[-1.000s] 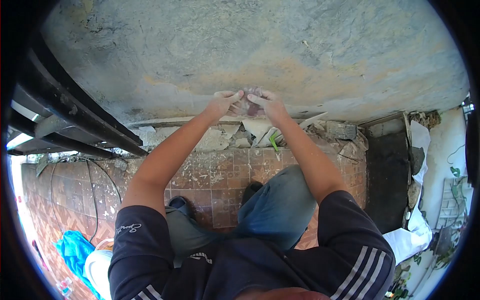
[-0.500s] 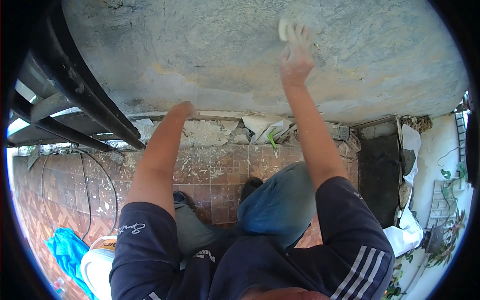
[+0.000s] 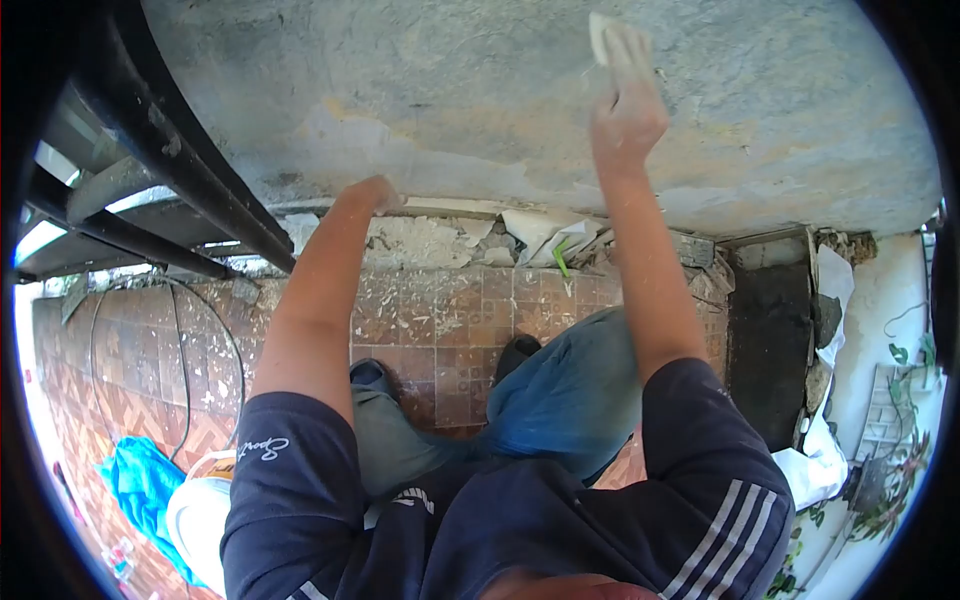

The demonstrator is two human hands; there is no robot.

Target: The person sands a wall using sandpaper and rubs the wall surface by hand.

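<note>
My right hand (image 3: 630,105) is raised against the rough grey wall (image 3: 480,90). Its fingers are closed on a pale flat pad (image 3: 600,38), whose edge shows beside the fingertips; motion blurs both. Lower and to the left, my left hand (image 3: 378,193) is by the foot of the wall, close to a narrow pale ledge (image 3: 450,207). Its fingers are foreshortened and mostly hidden behind the wrist, and I see no object in it.
Black metal bars (image 3: 190,160) slant across the upper left. Crumpled paper and a green strip (image 3: 562,255) lie along the wall's base. Flakes dot the tiled floor (image 3: 430,320). At lower left are a cable (image 3: 185,370), blue cloth (image 3: 145,490) and a white bucket (image 3: 200,520).
My right hand has slid a little to the right along the wall with the pad. The view has tilted slightly, while my left hand stays at the wall's foot.
</note>
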